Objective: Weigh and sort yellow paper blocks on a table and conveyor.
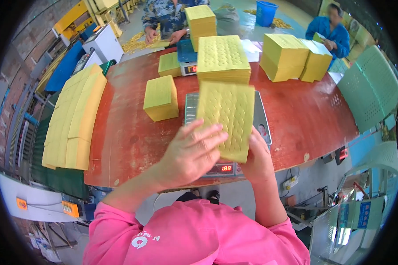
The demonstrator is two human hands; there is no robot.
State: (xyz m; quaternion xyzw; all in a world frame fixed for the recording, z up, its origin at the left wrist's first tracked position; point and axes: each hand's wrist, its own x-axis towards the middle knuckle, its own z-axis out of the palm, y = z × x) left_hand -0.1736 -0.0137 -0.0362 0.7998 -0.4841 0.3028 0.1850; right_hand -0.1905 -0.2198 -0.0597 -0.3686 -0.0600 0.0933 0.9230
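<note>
Yellow embossed paper [227, 115] is held up between my two hands, with rows of curved bumps on its face. I cannot tell how many sheets thick it is. My left hand [192, 150] is closed on its lower left side, fingers across the face and thumb hidden. On the lower right edge my right hand [256, 154] grips it, most of its fingers hidden behind. Below the paper lies a metal-topped digital scale [263, 115] with a lit red display [225, 168]. Just beyond stands a tall stack of similar embossed yellow paper [223, 55].
The red table [128, 137] carries a yellow block of paper [161, 98], a second scale [188, 55] and more stacks [285, 57]. A long row of yellow paper [73, 119] lies along the left. Two people work across the table. A green chair [371, 88] stands right.
</note>
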